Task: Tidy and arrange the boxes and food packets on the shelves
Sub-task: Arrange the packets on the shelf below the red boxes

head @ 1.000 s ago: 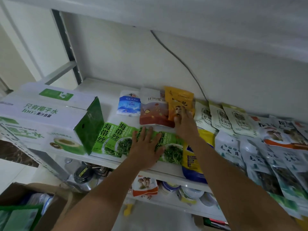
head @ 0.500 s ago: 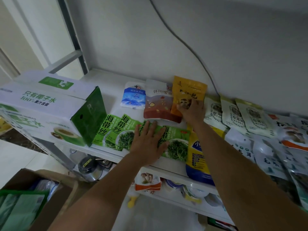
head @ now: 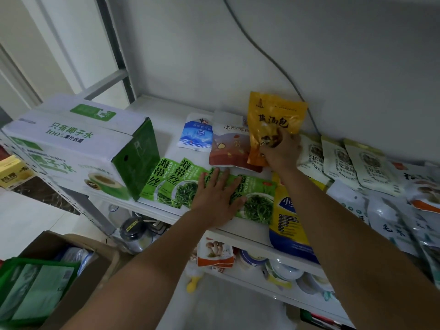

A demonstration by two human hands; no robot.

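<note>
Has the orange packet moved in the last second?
Yes. The right hand has lifted the orange packet upward; its top now stands well above the brown packet beside it.

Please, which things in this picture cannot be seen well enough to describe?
Head view only.
Green kelp packet: middle covered by the left hand.
Orange packet: lower print hidden by fingers of the right hand.
Packets at the right edge: cut off and blurred.
Bowls below: partly hidden by the shelf board.
</note>
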